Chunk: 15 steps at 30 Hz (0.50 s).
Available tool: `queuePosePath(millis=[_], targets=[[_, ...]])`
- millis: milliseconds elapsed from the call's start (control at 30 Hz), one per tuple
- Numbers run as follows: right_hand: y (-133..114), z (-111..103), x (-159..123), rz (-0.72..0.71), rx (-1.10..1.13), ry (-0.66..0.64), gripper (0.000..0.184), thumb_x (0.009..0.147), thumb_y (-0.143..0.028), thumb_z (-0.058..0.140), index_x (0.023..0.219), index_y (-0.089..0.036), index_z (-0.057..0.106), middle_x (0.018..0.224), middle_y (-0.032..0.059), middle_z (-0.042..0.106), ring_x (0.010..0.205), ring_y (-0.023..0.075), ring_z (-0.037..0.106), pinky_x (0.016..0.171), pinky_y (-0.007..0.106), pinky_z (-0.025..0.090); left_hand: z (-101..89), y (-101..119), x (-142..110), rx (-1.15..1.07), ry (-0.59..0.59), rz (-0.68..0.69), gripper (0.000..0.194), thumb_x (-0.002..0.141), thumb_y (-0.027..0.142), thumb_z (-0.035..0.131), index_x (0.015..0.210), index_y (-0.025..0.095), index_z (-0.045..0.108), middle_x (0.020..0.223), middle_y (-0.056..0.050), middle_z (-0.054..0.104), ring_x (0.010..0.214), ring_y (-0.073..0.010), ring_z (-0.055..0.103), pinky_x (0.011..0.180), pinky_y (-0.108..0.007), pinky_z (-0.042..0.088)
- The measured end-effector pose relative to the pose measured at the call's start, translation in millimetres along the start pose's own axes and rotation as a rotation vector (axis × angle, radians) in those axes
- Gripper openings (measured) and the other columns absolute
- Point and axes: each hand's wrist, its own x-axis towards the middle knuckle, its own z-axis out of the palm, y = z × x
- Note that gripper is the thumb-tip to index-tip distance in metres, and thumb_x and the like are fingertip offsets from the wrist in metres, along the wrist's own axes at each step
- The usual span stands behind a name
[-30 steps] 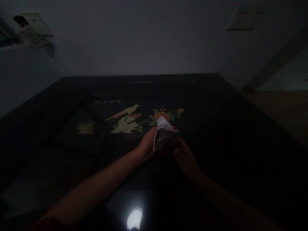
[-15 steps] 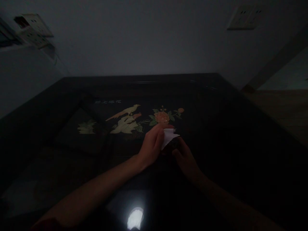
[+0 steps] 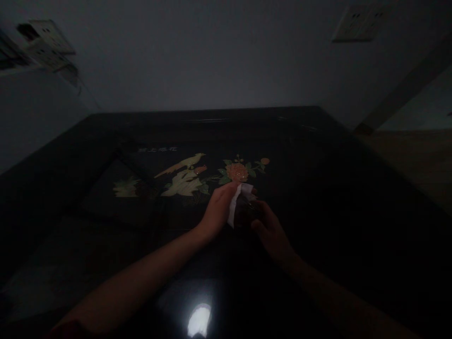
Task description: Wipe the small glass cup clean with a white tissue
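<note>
My left hand (image 3: 219,207) is closed around a white tissue (image 3: 233,209), which looks thin and creased and hangs along the side of a dark object (image 3: 244,212). On the other side, my right hand (image 3: 270,226) has its fingers curled around that dark object. A small glint shows on its upper part, but it is too dark to tell its kind. Both hands are close together above the black glossy table (image 3: 197,263), just in front of an inlaid orange flower (image 3: 237,172).
An inlaid bird on a pale rock (image 3: 181,181) decorates the tabletop left of the flower. A pale wall rises behind the table, with sockets (image 3: 49,44) at left and another socket plate (image 3: 358,22) at right. A bright light reflection lies near the front.
The tissue has shifted left and spread along the dark object's side, so more of that object shows between my hands. My left hand has moved slightly left; my right hand stays nearly in place.
</note>
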Motion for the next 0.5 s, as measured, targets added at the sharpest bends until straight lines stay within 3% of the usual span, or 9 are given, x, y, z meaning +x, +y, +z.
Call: queuePosePath(millis=[233,400,500], targets=[[1,0,1,0.001,0.06,-0.036,0.051,0.072,-0.061,0.065,0.103,-0.022,0.052,0.099,0.007,0.067,0.093,0.0239,0.064,0.077,0.034,0.052,2.7,3,3,-0.414,-0.051,-0.336,0.032,0.086,0.03,0.044,0.086,0.012,0.07,0.088,-0.009,0.072,0.082,-0.0199,0.066,0.072,-0.027,0.049],[2,-1,1,-0.007,0.092,-0.037,0.052,0.073,-0.061,0.065,0.104,-0.022,0.052,0.097,0.0068,0.068,0.088,0.0218,0.065,0.076,0.034,0.053,0.6,-5,9,-0.55,-0.102,-0.388,0.031,0.088,0.025,0.04,0.087,0.011,0.068,0.088,-0.009,0.071,0.083,-0.0195,0.067,0.074,-0.027,0.05],[5,-1,0,0.0,0.167,-0.029,0.048,0.077,-0.058,0.063,0.107,-0.022,0.054,0.104,0.0073,0.067,0.094,0.0221,0.064,0.081,0.036,0.053,-1.0,-8,15,-0.641,-0.054,-0.419,0.033,0.089,0.023,0.036,0.079,0.012,0.066,0.084,-0.009,0.071,0.083,-0.0195,0.067,0.078,-0.029,0.05]])
